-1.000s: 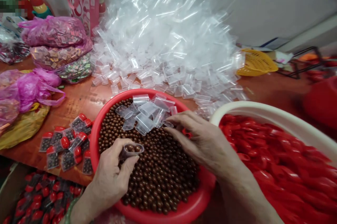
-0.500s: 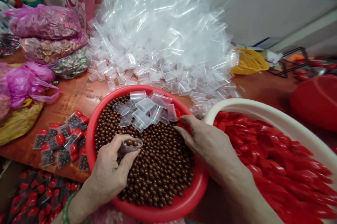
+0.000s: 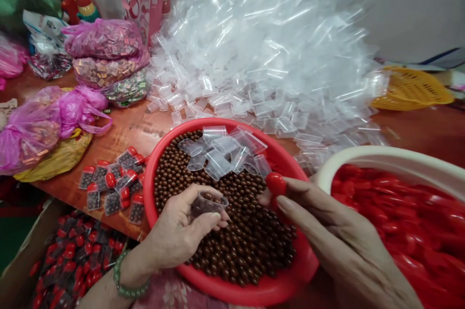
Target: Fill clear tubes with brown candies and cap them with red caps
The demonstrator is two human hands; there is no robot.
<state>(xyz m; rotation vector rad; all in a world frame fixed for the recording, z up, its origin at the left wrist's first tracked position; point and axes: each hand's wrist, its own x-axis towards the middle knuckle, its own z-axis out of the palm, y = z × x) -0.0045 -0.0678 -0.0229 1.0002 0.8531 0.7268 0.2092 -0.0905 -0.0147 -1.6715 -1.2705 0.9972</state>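
My left hand (image 3: 181,229) is closed around a clear plastic container (image 3: 207,204), its oval mouth facing up and brown balls showing inside. Between the thumb and fingers of my right hand (image 3: 323,222) is a red cap (image 3: 276,184), held a short way to the right of the container. Both hands are over a red basin (image 3: 160,154) full of small shiny brown balls (image 3: 250,231). Several empty clear containers (image 3: 221,161) lie on the balls at the far side. To the right, a cream basin (image 3: 341,156) holds many red caps (image 3: 392,212).
Filled, red-capped containers (image 3: 125,178) lie left of the red basin, with more in a box (image 3: 72,260) below the table edge. A large heap of clear containers (image 3: 261,57) covers the back. Pink bags (image 3: 105,40) stand at left, a yellow basket (image 3: 414,88) at right.
My right hand has lifted a red cap from the basin's right side and turned toward the container. My left hand still holds the container. The view has swung left.
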